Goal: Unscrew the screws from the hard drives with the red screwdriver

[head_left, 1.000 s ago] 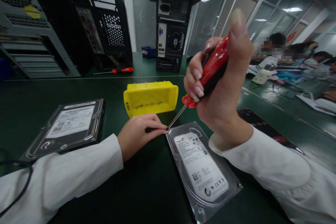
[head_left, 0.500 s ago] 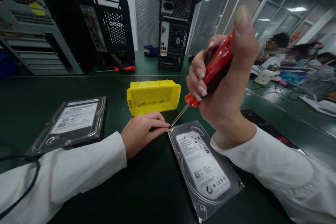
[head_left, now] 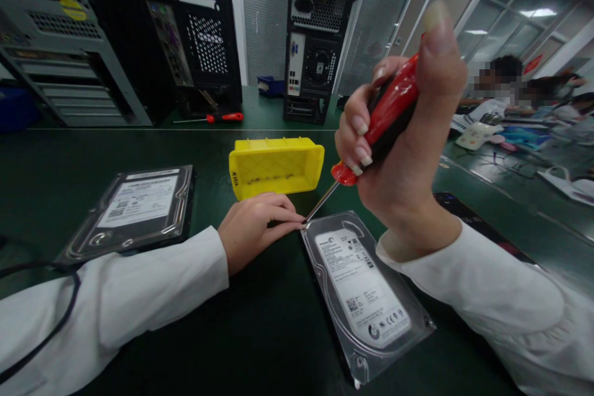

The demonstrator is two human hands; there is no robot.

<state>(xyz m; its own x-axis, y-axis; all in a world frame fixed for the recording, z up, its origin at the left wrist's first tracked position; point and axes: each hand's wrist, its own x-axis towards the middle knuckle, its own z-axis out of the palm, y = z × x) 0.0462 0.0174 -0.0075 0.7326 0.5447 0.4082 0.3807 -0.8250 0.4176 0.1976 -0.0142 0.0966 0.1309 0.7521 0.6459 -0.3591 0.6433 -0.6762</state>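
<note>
My right hand (head_left: pixel 403 130) is wrapped round the red and black handle of a screwdriver (head_left: pixel 392 105), thumb over its top end. The metal shaft slants down to the upper left corner of a silver hard drive (head_left: pixel 362 284), which lies label up on the table. At that same corner my left hand (head_left: pixel 260 226) has its thumb and fingertips pinched together by the screwdriver's tip; whatever they hold is too small to make out. Just beyond my left hand stands a yellow bin (head_left: pixel 278 167) with small dark bits inside.
A second hard drive (head_left: pixel 139 207) lies at the left. Computer cases (head_left: pixel 309 62) stand along the back, with another screwdriver (head_left: pixel 225 117) before them. A dark phone-like object (head_left: pixel 477 223) is partly behind my right wrist. People sit at the far right, beyond a white cup (head_left: pixel 473 135).
The view has shifted slightly, so the table's objects appear a little further right and higher. Both hands keep the same grip at the drive's corner.
</note>
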